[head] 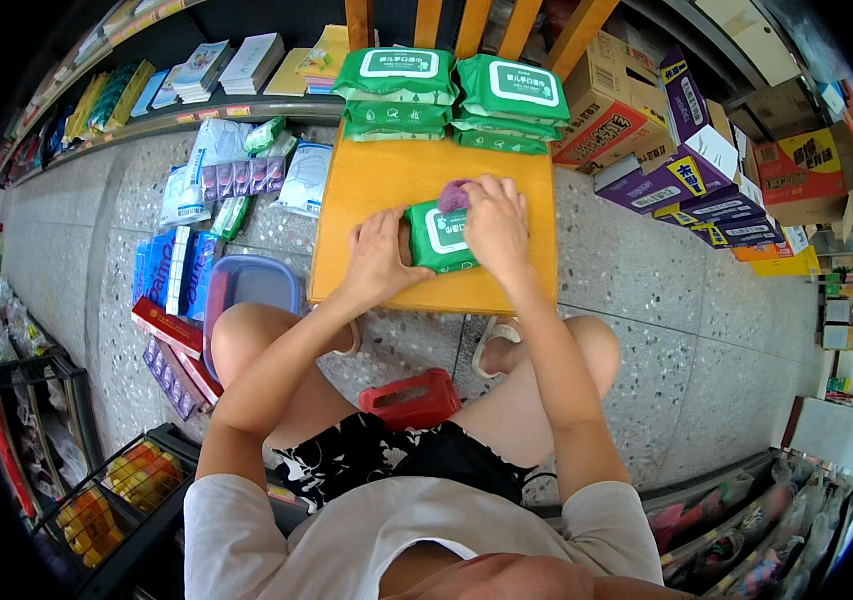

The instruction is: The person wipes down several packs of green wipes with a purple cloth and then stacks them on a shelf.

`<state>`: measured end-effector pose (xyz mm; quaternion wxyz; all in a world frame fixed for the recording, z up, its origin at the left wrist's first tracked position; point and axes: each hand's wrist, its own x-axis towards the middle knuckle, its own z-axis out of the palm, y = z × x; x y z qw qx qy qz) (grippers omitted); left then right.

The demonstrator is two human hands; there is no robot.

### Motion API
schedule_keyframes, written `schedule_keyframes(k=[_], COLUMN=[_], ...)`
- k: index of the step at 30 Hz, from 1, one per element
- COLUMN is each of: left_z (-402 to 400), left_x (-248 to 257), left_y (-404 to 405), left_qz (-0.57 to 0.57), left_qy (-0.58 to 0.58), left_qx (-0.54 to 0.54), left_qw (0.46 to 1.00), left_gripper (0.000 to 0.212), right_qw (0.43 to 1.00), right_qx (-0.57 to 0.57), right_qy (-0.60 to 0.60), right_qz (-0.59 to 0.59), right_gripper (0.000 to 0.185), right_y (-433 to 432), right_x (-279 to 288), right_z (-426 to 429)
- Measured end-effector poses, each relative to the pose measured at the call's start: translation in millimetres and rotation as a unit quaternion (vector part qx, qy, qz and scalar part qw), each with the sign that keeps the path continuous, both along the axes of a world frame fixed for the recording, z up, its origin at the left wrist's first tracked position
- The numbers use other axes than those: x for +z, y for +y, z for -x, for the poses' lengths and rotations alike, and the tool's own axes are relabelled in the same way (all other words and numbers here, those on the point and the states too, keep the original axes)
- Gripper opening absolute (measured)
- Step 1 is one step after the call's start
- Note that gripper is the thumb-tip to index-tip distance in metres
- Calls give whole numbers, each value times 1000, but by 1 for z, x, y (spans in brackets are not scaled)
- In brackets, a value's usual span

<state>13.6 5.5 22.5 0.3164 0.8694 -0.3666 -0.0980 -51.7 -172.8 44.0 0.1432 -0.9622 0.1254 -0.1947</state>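
Observation:
A green pack of wet wipes (438,234) lies on the seat of a yellow wooden chair (374,176). My left hand (381,259) grips the pack's left end, thumb along its near edge. In my right hand (498,225) is a bunched purple cloth (454,195), pinched at the fingertips over the pack's upper right part; the hand hides the pack's right end. Towards the chair's slatted back stand two stacks of similar green packs, a left stack (396,90) and a right stack (510,97).
Left on the floor are a blue-grey plastic basin (258,285), blue packages (204,274) and white-blue packages (306,180). A red plastic container (411,397) lies between my legs. Cardboard boxes (606,97) and purple cartons (685,176) stand right. A shelf (246,112) holds booklets at the upper left.

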Motion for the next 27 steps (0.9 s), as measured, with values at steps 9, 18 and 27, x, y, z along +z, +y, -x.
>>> schedule_keyframes(k=[9, 18, 27], left_z=[2, -1, -5], left_x=[0, 0, 7], left_y=[-1, 0, -18], left_qz=[-12, -8, 80], left_qy=[-5, 9, 166], left_qx=[-1, 3, 114], left_qw=[1000, 1000, 976], left_gripper=[94, 98, 92], right_qw=[996, 996, 984], right_qx=[-68, -83, -174], right_qy=[-40, -30, -25], right_qz=[-52, -34, -1], right_gripper=[33, 39, 36], right_y=[-17, -41, -57], right_x=[-18, -36, -35], right_z=[17, 40, 70])
